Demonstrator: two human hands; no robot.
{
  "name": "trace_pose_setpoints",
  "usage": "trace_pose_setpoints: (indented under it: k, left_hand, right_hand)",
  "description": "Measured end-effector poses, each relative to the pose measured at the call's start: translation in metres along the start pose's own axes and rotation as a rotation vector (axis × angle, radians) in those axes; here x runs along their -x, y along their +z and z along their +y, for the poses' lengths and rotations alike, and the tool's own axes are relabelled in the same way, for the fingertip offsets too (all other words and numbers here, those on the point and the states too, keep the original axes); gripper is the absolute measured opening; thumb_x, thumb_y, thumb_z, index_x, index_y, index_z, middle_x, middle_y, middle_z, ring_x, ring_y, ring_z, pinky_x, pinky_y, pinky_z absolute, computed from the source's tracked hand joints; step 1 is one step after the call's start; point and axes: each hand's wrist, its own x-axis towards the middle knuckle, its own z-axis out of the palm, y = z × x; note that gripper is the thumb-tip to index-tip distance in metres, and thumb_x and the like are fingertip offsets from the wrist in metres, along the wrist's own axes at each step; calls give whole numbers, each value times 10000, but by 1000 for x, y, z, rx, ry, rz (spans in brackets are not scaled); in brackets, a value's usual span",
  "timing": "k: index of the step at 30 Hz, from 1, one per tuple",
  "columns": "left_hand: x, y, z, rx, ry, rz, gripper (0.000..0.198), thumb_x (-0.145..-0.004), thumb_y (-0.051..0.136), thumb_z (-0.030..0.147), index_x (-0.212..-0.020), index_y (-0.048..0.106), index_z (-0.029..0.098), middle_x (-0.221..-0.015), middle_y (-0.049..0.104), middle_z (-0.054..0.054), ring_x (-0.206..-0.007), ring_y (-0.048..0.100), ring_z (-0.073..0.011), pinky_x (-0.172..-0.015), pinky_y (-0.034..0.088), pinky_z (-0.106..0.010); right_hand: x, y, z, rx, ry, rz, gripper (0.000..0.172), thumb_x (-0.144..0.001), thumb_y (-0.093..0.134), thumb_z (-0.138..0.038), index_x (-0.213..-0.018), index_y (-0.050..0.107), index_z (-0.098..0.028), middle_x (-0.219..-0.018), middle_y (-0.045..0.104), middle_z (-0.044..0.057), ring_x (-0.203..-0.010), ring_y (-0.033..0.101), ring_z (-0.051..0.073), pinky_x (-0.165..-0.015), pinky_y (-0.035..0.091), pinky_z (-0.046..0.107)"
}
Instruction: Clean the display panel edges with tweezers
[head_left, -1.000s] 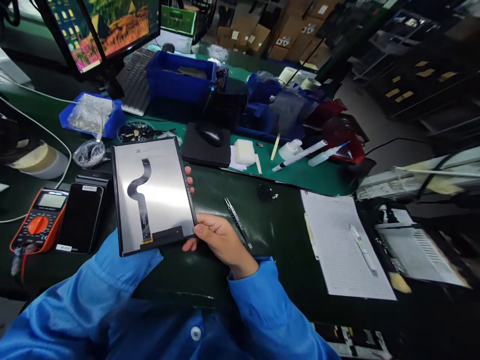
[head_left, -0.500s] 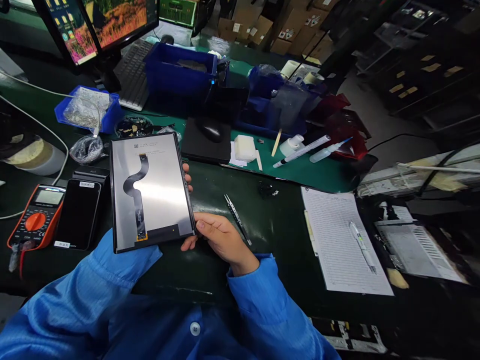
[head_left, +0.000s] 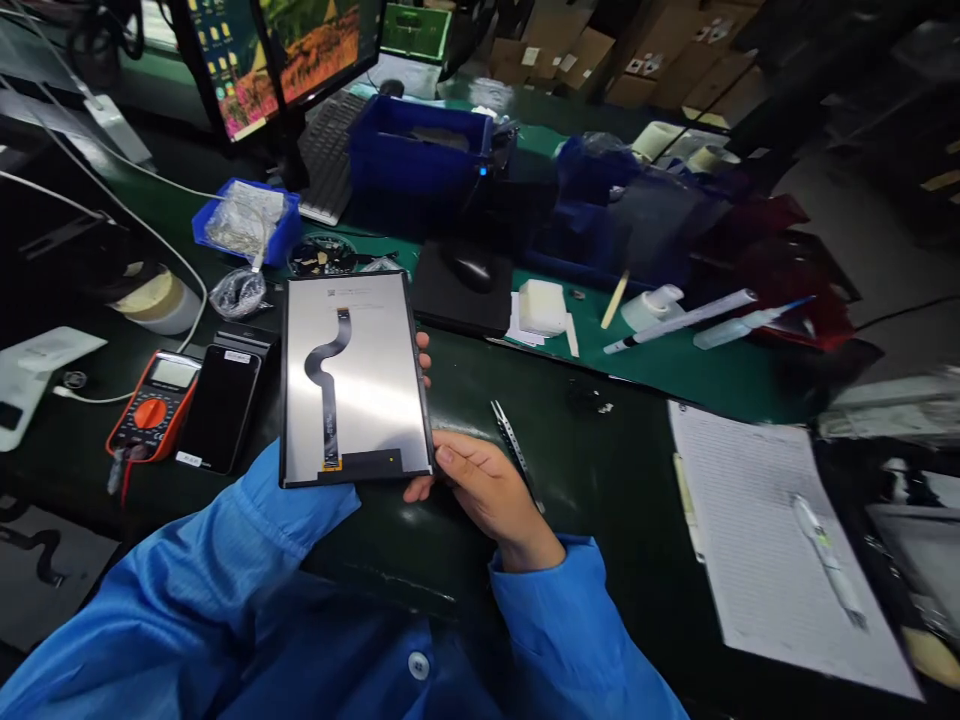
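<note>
A tablet-sized LCD screen panel (head_left: 379,390) is held up in front of me, its silvery back towards me. A dark flex cable (head_left: 328,390) curves down that back to an orange-edged connector at the bottom. My right hand (head_left: 484,485) pinches the lower right corner, thumb in front. Behind the panel my left hand (head_left: 424,360) supports it; only its fingertips show past the right edge, the rest is hidden. Metal tweezers (head_left: 517,450) lie on the dark mat just right of my right hand.
Left of the panel lie a smartphone (head_left: 220,408) and an orange multimeter (head_left: 154,405). Blue bins (head_left: 420,160), a mouse (head_left: 469,268) and a white block (head_left: 542,307) stand behind. On the right lies a lined paper sheet (head_left: 780,540) with a pen (head_left: 829,560).
The view has turned left, so everything sits further right and more of the left side of the bench shows. Both hands keep their hold on the screen panel.
</note>
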Motion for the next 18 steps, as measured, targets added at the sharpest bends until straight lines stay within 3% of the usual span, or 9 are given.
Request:
trace_pose_setpoints:
  k: [5, 8, 13, 18]
  left_hand:
    - [9, 7, -3, -7, 45, -23, 415, -1004, 450, 360, -1279, 634, 109, -1088, 713, -139, -945, 710, -264, -802, 593, -370]
    - [12, 11, -5, -19, 49, 4, 469, -975, 498, 367, -1362, 584, 118, -1141, 706, -161, -988, 710, -292, -799, 582, -375]
    - [15, 9, -5, 12, -6, -64, 492, -956, 522, 397, -1355, 587, 118, -1209, 685, -173, -1054, 697, -301, -795, 579, -349]
    - [9, 2, -2, -5, 0, -33, 442, -980, 513, 358, -1329, 620, 108, -1225, 686, -166, -1059, 696, -292, -862, 585, -390]
  right_hand:
    - [-3, 1, -1, 40, 8, 35, 403, -912, 650, -542, -969, 764, -160, -705, 747, 62, -646, 678, 183, -647, 509, 308]
    - [-4, 2, -2, 17, 32, 80, 389, -867, 706, -535, -991, 764, -171, -730, 744, 58, -638, 675, 192, -636, 510, 317]
    - [-3, 2, -4, -21, 29, 80, 333, -879, 714, -491, -998, 771, -185, -667, 718, 36, -611, 647, 165, -650, 510, 297]
    - [-4, -1, 0, -66, 63, 119, 367, -870, 722, -493, -1082, 752, -196, -801, 753, 54, -667, 681, 182, -640, 532, 309]
